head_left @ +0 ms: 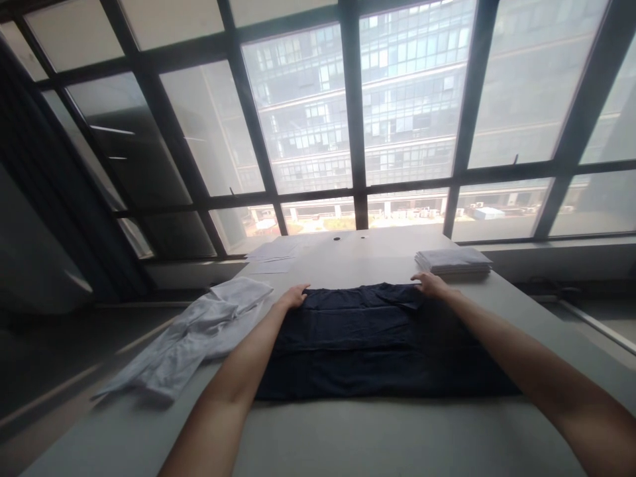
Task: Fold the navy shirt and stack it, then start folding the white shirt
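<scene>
Tall windows [303, 119] in dark frames stand beyond the dark cloth, with a large building [412, 99] outside them. Off to the cloth's far left hangs a dark curtain [64, 165]. Beneath the dark cloth is a white table [358, 437], reaching from the near side of it to well past its far edge, toward the windows.

This dark cloth [358, 344] lies flat, wider along its near edge than its far one, with creases running across it and some small wrinkles near the far edge. Left of it, a rumpled white cloth [199, 338] spills over the table's side. Beyond its far left corner lie some white sheets [272, 255]; beyond its far right corner sits a neat stack of folded white cloth [457, 260].

At the dark cloth's far left corner, the left hand [295, 297] seems to pinch the edge between thumb and fingers. At the far right corner, the right hand [430, 285] seems to do likewise, though its fingertips are too small to read surely. Both arms reach over the cloth's sides.

My judgement is that the step in hand is holding the far edge taut and straight. Next, the move calls for even tension between both corners, so the layers stay lined up.
</scene>
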`<state>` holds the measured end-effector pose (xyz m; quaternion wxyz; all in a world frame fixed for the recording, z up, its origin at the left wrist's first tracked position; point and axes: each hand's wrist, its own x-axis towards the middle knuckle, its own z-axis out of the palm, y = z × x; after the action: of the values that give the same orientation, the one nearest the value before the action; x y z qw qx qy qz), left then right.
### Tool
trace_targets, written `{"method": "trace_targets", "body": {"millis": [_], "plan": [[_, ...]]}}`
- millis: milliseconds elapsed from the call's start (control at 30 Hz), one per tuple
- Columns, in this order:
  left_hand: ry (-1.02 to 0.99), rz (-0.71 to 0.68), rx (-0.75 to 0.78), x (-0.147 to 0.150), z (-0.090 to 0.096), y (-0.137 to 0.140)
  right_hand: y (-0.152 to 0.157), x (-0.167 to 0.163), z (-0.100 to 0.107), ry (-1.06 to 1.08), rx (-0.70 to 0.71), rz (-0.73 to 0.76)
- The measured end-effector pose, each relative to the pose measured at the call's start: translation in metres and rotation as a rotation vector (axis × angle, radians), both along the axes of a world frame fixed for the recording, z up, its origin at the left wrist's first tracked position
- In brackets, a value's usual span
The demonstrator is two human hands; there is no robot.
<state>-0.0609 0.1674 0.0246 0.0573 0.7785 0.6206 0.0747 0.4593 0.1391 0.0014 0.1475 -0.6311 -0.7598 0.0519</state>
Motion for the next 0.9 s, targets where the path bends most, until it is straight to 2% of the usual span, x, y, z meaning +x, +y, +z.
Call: {"method": "trace_targets", "body": {"millis": [200,333,433,567,700,800,900], "plan": [[0.047,0.11,0.081,-0.002,-0.004,0.004,0.011,0.0,-0.004,-0.005,-0.075,0.043],[0.034,0.164,0.166,-0.002,-0.004,-0.003,0.006,-0.003,0.004,-0.012,-0.034,0.023],[-0.012,0.163,0.222,-0.007,0.005,-0.009,-0.001,-0.005,0.015,0.036,0.037,-0.02],[-0.082,0.09,0.279,-0.015,0.024,-0.02,-0.019,-0.003,0.032,0.119,0.111,-0.025],[-0.143,0.001,0.319,-0.022,0.042,-0.042,-0.053,0.002,0.045,0.048,0.145,0.013],[-0.247,-0.103,0.36,-0.026,0.051,-0.068,-0.082,0.005,0.048,0.017,0.158,0.078],[-0.324,-0.199,0.354,-0.027,0.056,-0.097,-0.106,0.009,0.042,-0.003,0.184,0.14]]}}
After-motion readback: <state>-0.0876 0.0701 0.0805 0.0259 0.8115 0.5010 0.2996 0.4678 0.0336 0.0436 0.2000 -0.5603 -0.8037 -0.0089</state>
